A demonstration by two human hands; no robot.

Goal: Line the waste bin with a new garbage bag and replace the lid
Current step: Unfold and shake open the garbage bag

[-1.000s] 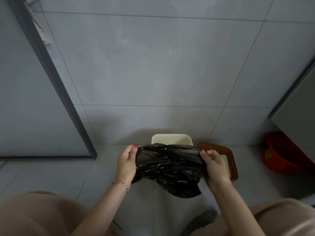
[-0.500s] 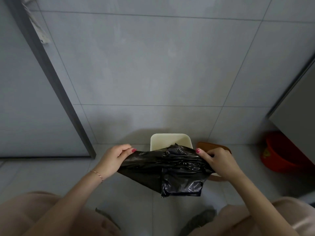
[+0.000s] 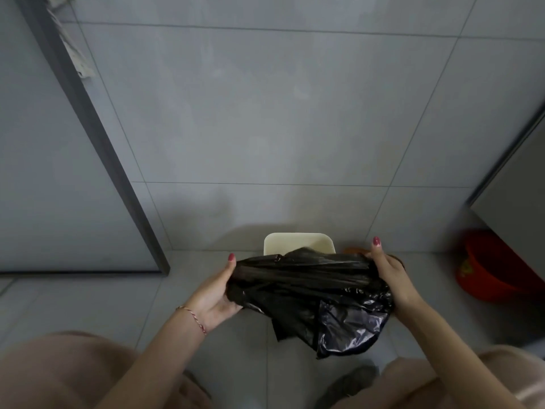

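1. Garbage bag point(image 3: 309, 287): I see its gathered top edge stretched roughly level from side to side, so its long axis runs between my two hands, with the loose body hanging down and toward me below the fingers.
2. It is black, thin and crinkled; the pulled band shows fine lengthwise pleats, and the lower right fold is glossy and catches the light.
3. My left hand point(image 3: 215, 296) holds the bag's left end, fingers tucked into or under the plastic, thumb raised above it.
4. My right hand point(image 3: 389, 276) grips the right end, fingers curled over the bunched plastic, one finger pointing up.
5. The bag hangs in the air just in front of the cream waste bin point(image 3: 298, 243), whose open rim shows just beyond the fingers, between both hands.
6. A sliver of the brown lid point(image 3: 354, 250) peeks out beside the right fingers, on the floor next to the bin.
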